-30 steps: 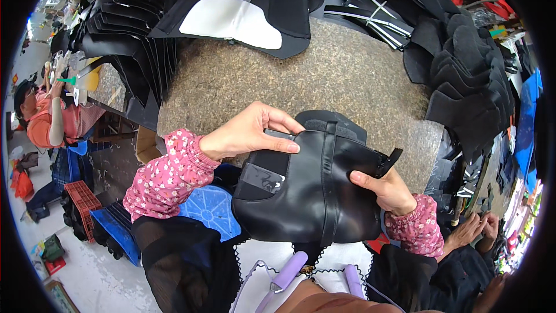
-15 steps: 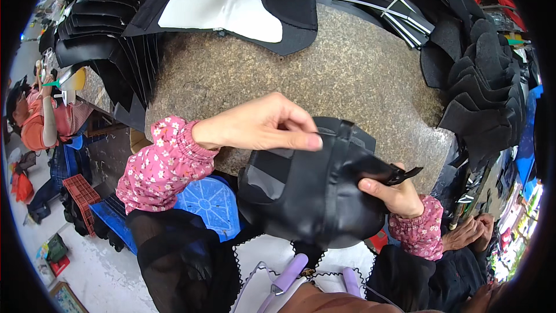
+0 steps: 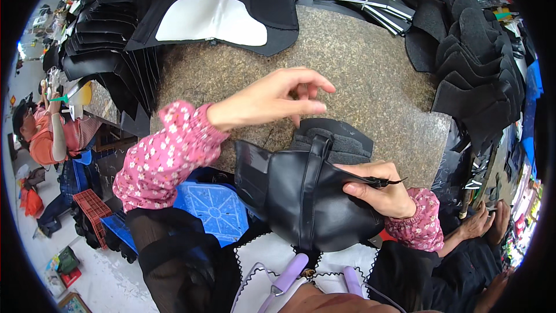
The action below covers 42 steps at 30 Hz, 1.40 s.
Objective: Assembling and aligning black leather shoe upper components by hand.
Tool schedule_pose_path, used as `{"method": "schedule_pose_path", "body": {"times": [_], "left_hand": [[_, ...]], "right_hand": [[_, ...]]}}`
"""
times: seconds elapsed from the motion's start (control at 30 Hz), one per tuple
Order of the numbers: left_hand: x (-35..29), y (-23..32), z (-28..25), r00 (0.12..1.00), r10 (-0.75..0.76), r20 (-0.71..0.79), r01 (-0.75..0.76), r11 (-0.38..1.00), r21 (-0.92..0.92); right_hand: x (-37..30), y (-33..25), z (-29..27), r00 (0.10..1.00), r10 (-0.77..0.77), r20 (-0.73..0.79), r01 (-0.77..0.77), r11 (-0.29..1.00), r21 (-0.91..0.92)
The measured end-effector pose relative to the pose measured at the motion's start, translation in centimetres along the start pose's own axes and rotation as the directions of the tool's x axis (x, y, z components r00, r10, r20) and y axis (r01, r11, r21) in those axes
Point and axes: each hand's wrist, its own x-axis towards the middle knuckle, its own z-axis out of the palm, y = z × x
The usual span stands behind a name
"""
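Note:
A glossy black leather-like piece with a raised strap-like band down its middle hangs over the near edge of the speckled work table. My right hand grips its upper right edge between thumb and fingers, where a thin pointed end sticks out. Above the piece, apart from it, hovers my left hand, fingers bent and spread, with nothing visible in it. Dark grey fuzzy padding shows behind the band on the table. What lies beneath the leather is hidden.
Stacked black cut pieces stand at the far left, and felt-like ones at the right. A black panel with a white patch and tied white-edged strips lie at the back. Below left is a blue plastic stool. Another person's hands are at right.
My left hand has come off the leather piece and opened above it. The piece has turned, its band shifting left and more padding showing behind it. My right hand keeps its grip.

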Motion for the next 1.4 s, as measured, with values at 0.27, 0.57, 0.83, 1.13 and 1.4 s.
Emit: {"method": "schedule_pose_path", "body": {"times": [0.27, 0.57, 0.83, 1.13, 1.4], "left_hand": [[2.8, 0.8, 1.4, 0.925, 0.131, 0.357, -0.309, 0.808, 0.502], [0.6, 2.6, 0.4, 0.906, -0.082, 0.415, 0.111, 0.993, -0.047], [-1.2, 2.9, 0.3, 0.867, -0.099, 0.489, 0.227, 0.951, -0.21], [-2.1, 3.4, 0.2, 0.854, -0.153, 0.497, 0.269, 0.948, -0.169], [-2.2, 3.7, 0.2, 0.866, -0.119, 0.485, 0.238, 0.952, -0.191]], "right_hand": [[-0.6, 0.4, 0.0, 0.998, 0.023, 0.064, -0.03, 0.993, 0.112], [-1.0, 1.1, -0.1, 0.998, -0.045, -0.051, 0.049, 0.996, 0.08], [-0.8, 0.5, -0.1, 0.994, -0.1, -0.043, 0.101, 0.995, 0.022], [-1.0, 0.3, 0.0, 0.997, -0.076, -0.03, 0.077, 0.996, 0.042], [-0.9, 0.3, 0.1, 0.993, -0.114, -0.021, 0.114, 0.993, 0.021]]}}
